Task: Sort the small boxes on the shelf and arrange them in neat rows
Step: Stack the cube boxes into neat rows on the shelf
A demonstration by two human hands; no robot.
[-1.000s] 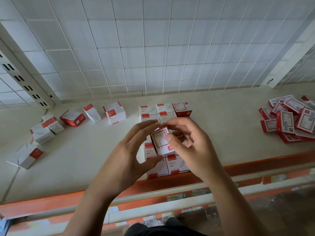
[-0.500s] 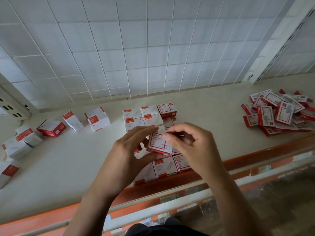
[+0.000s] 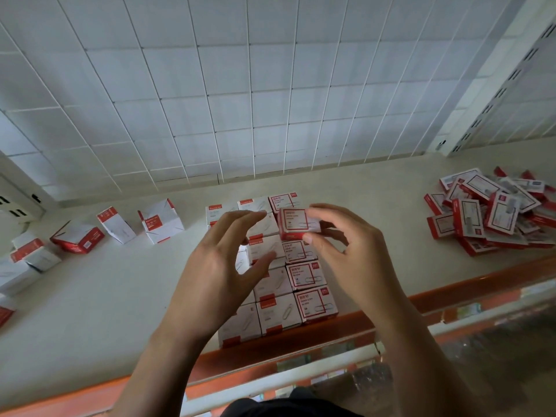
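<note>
Both hands hovered over the middle of the pale cream shelf. At about one o'clock from centre, the right hand pinched a small red-and-white cardboard box between thumb and fingertips, label side up, just above the far end of the arranged block of small boxes. At nine o'clock of that box the left hand spread apart, fingers curved and gripping nothing, close to the box without clearly touching it. The block ran in rows from the orange front lip toward twelve o'clock. At nine to ten o'clock loose white boxes with red bands lay scattered, some tipped. At two o'clock sat a jumbled heap of flat red-bordered boxes, well apart from the rows. A white wire grid backed the shelf.
</note>
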